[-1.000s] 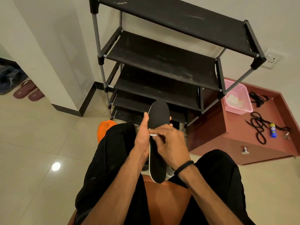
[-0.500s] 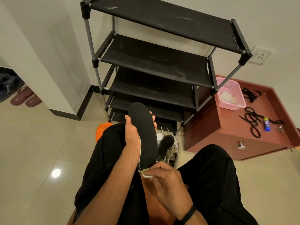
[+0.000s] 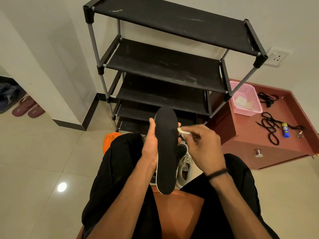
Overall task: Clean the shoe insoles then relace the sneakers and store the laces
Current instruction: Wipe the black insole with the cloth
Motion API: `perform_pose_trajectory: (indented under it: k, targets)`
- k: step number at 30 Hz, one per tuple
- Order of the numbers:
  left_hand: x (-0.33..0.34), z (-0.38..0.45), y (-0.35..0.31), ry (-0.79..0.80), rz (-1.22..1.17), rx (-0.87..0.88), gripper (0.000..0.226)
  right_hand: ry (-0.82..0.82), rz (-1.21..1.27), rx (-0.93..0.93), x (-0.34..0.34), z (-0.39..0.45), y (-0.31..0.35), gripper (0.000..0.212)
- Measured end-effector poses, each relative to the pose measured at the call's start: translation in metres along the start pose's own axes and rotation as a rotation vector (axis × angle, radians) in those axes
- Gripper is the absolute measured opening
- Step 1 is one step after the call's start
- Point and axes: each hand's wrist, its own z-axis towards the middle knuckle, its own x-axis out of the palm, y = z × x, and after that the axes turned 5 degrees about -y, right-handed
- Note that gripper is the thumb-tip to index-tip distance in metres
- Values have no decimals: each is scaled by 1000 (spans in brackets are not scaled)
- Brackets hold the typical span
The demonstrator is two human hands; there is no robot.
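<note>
A black insole [image 3: 166, 149] with a thin white edge stands lengthwise between my knees. My left hand [image 3: 151, 144] grips its left side, thumb up along the edge and fingertips showing past the right edge. My right hand [image 3: 201, 145] pinches a small white wipe [image 3: 183, 131] against the insole's upper right edge. Below the insole a grey-white sneaker [image 3: 184, 165] lies on the floor, partly hidden. Black laces [image 3: 270, 128] lie in loose coils on the low red-brown cabinet [image 3: 241, 135] at the right.
An empty black shoe rack [image 3: 164, 66] stands straight ahead against the wall. A pink basket [image 3: 245, 100] and a small blue-yellow tube [image 3: 285, 129] rest on the cabinet. Maroon sandals [image 3: 28, 108] lie far left. I sit on a brown seat [image 3: 176, 211]; something orange [image 3: 109, 138] is behind my left knee.
My right hand has moved the wipe from the insole's lower end up to its upper right edge. My left hand still holds the insole, now tilted a little more upright.
</note>
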Motion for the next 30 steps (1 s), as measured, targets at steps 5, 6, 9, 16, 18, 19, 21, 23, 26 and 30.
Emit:
perform_pose_trajectory:
  k: [5, 6, 9, 16, 18, 19, 21, 23, 26, 30]
  targets:
    - [6, -7, 3, 6, 2, -44, 64, 3, -298, -225, 51, 57, -2, 25]
    - [6, -7, 2, -4, 4, -41, 64, 34, -344, -230, 56, 58, -4, 26]
    - [5, -6, 3, -34, -16, -42, 68, 53, -407, -222, 62, 37, -10, 31]
    - [-6, 8, 7, -125, 5, 14, 93, 33, -193, 29, 53, -38, -17, 28]
    - [-6, 10, 9, -142, 1, 42, 92, 29, -93, 123, 47, -52, -16, 26]
    - [-7, 11, 8, -160, 10, 68, 91, 33, -54, 163, 46, -59, -16, 26]
    - [-8, 12, 8, -222, 39, 133, 89, 62, 7, 248, 42, -71, -14, 26]
    - [-10, 12, 7, -294, 87, 195, 89, 121, 98, 375, 41, -82, -11, 25]
    - [-17, 14, 7, -395, 153, 284, 88, 208, 272, 574, 40, -95, -7, 23]
    - [-19, 21, 11, -470, 244, 399, 83, 211, 658, 902, 35, -101, 4, 19]
